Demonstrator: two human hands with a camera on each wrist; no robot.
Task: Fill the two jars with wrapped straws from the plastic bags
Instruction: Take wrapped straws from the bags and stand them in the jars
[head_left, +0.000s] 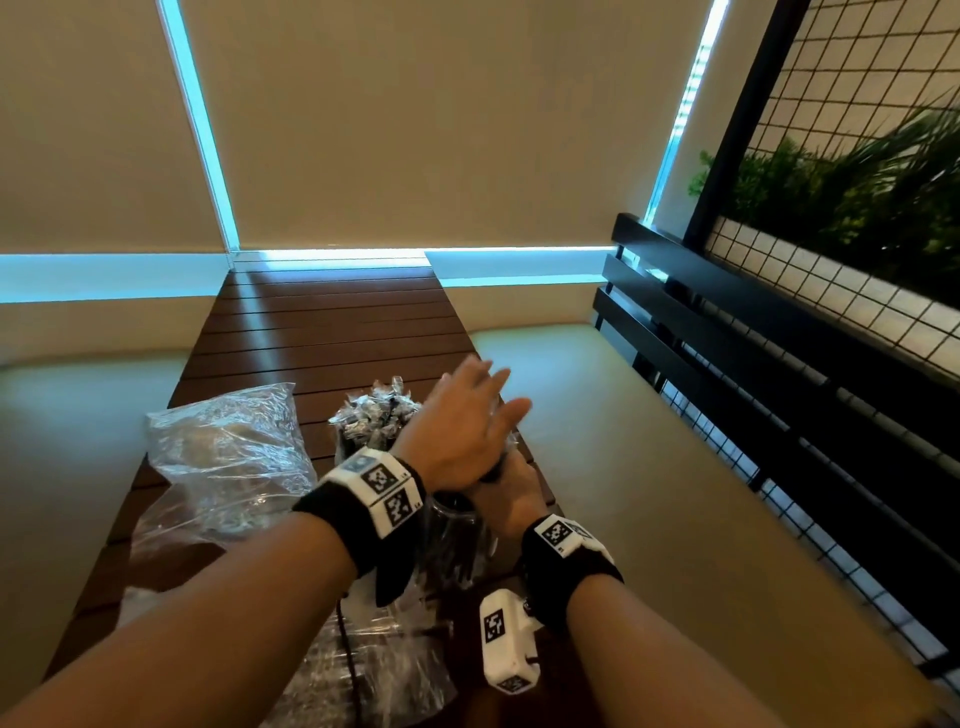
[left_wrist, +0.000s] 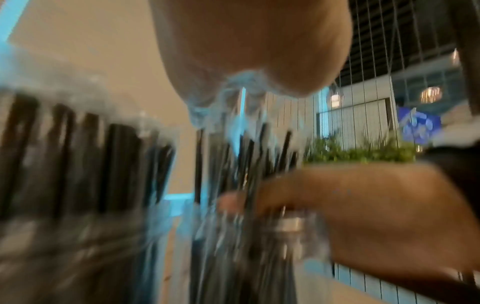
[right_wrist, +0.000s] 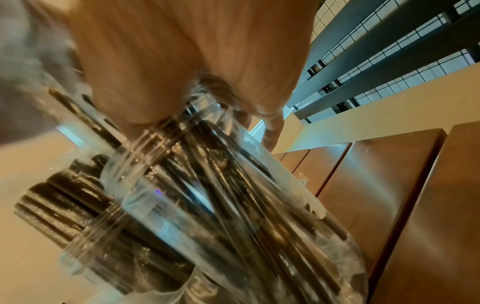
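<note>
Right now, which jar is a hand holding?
The nearer jar, between the two wrists: the right hand grips it near its top. The farther jar stands behind it.

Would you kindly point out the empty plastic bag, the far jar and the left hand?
Plastic bag (head_left: 228, 441): head view, crumpled middle.
Far jar (head_left: 374, 410): head view, straw tops.
Left hand (head_left: 457, 426): head view, back of hand.

No legible text, brand or number. Only black-and-white coded markers on the wristbands (head_left: 382, 491); tiny print beside them too small to read.
</note>
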